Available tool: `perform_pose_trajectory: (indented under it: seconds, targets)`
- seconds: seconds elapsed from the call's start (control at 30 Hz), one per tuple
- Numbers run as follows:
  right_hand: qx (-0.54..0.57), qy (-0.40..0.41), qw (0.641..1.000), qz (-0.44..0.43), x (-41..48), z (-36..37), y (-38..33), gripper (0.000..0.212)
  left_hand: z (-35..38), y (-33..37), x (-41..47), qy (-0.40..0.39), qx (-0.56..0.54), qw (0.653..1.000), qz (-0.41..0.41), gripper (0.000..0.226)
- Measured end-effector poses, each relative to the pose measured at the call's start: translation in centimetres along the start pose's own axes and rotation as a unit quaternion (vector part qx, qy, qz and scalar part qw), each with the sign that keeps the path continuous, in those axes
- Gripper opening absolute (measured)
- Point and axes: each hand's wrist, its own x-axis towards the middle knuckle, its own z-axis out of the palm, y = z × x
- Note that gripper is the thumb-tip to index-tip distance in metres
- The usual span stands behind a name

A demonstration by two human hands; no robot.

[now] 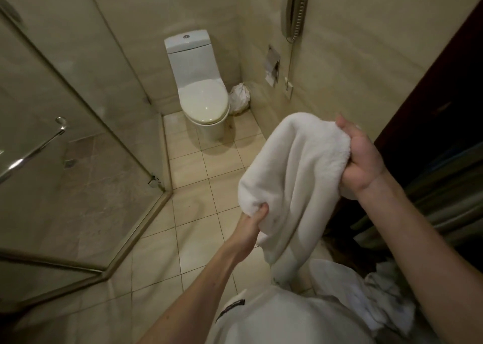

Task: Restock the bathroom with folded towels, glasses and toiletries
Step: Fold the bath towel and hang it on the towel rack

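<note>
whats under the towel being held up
Both the left hand and right hand grip the white towel above the beige tiled floor. Its lower end hangs by crumpled white cloth. The floor directly behind the towel is covered.

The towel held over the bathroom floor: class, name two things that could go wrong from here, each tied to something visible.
1. The towel hangs unfolded between the left hand and the right hand; its loose lower end could trail onto the tiled floor and get dirty.
2. Each hand grips only a bunched edge, so one slip might drop it.
</note>
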Motion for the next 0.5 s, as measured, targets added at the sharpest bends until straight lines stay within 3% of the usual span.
perform_pose_trajectory:
  seconds: [0.17, 0.3, 0.4, 0.47, 0.5]
  targets:
    - [-0.002, 0.076, 0.997, -0.025, 0.6, -2.2, -1.8, 0.045, 1.1, 4.7, 0.0, 0.051, 0.051, 0.996, 0.045, 0.046]
    - [0.016, 0.057, 0.995, -0.077, 0.6, -3.7, -2.3, 0.051, 3.0, 8.8, -0.4, 0.045, 0.028, 0.997, 0.057, 0.029]
    - [-0.031, 0.051, 0.993, -0.097, 0.9, -6.0, -1.0, 0.047, 4.2, 11.6, -0.2, 0.053, -0.019, 0.996, 0.069, 0.032]
    - [-0.113, 0.047, 0.991, -0.048, 0.2, -7.4, 1.3, 0.056, 4.6, 12.8, 0.1, 0.058, -0.039, 0.995, 0.076, 0.034]
    - [-0.133, 0.034, 0.99, 0.01, -0.3, -8.0, 2.6, 0.074, 4.6, 13.2, 0.2, 0.059, -0.05, 0.994, 0.075, 0.035]
